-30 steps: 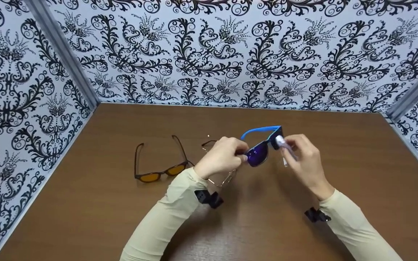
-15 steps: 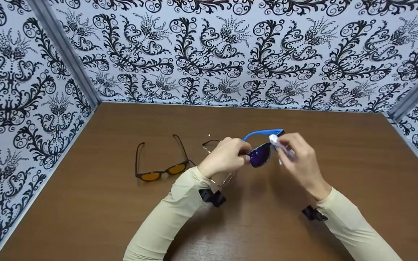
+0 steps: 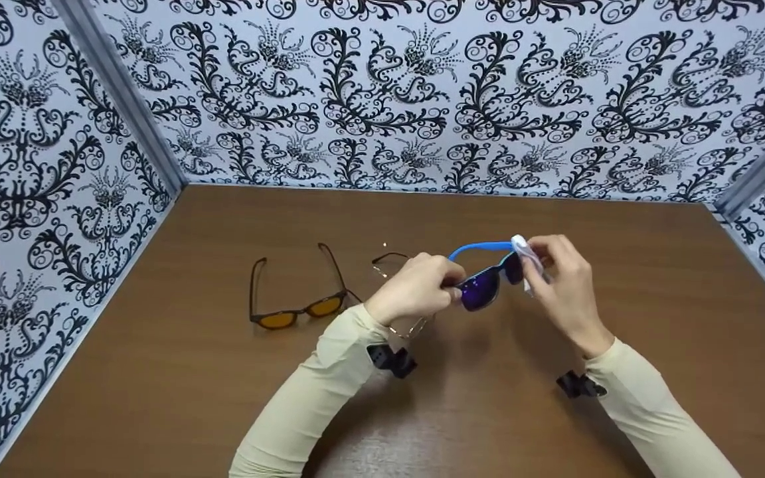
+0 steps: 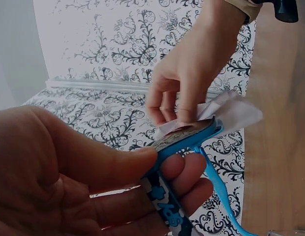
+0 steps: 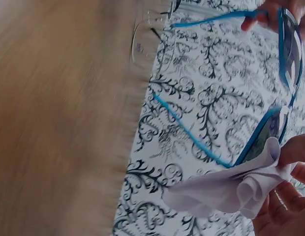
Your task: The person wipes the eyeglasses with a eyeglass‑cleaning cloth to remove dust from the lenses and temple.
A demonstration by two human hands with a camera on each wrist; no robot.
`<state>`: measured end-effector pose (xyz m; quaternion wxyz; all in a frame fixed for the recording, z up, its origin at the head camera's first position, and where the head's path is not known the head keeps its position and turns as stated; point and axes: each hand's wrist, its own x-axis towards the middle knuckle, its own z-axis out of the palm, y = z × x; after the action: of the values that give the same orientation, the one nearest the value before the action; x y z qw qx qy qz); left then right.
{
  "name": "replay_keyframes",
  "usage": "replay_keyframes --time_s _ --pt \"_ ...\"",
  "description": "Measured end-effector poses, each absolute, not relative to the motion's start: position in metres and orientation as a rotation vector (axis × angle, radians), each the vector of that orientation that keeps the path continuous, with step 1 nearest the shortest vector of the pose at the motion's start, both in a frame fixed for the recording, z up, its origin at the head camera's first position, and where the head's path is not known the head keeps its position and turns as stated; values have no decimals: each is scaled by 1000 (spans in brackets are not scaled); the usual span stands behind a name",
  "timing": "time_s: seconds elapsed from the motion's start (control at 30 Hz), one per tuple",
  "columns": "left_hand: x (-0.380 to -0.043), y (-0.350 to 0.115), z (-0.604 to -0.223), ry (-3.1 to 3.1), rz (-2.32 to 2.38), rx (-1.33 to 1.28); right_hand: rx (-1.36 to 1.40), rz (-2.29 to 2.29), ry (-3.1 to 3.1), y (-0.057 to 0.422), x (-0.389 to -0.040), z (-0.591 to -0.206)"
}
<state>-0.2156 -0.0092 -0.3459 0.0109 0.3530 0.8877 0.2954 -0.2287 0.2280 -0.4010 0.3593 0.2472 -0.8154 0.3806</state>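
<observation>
Blue-framed sunglasses (image 3: 480, 290) with dark purple lenses are held up above the table, temples unfolded. My left hand (image 3: 417, 287) pinches them at one end of the frame, thumb on the lens side; the left wrist view shows a patterned temple (image 4: 165, 204) running between its fingers. In my right hand (image 3: 565, 289) is a pale cloth (image 5: 241, 187), pinched against the other lens, which it partly covers. Thin wire-framed glasses (image 3: 410, 328) lie on the table behind and below my left hand, partly hidden by it.
Dark-framed glasses with orange lenses (image 3: 299, 315) lie on the brown wooden table (image 3: 489, 411) to the left, temples pointing away. Patterned panels (image 3: 382, 99) wall the table at the back and both sides.
The cloth in my right hand has shifted over the far lens, first toward the nose bridge, then back out to the outer edge. My left hand keeps its grip, drifting slightly right.
</observation>
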Motion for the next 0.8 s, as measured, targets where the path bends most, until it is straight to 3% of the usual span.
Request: replay_keyframes --time_s 0.23,0.57,0.8 --pt "-216 -12 -350 2792 1001 1085 855 904 -2067 223 -217 -408" --pt "-210 -12 -349 2762 949 1143 575 967 -2141 237 -229 -410" --pt "-209 -11 -350 2787 964 1117 815 917 -2074 225 -217 -406"
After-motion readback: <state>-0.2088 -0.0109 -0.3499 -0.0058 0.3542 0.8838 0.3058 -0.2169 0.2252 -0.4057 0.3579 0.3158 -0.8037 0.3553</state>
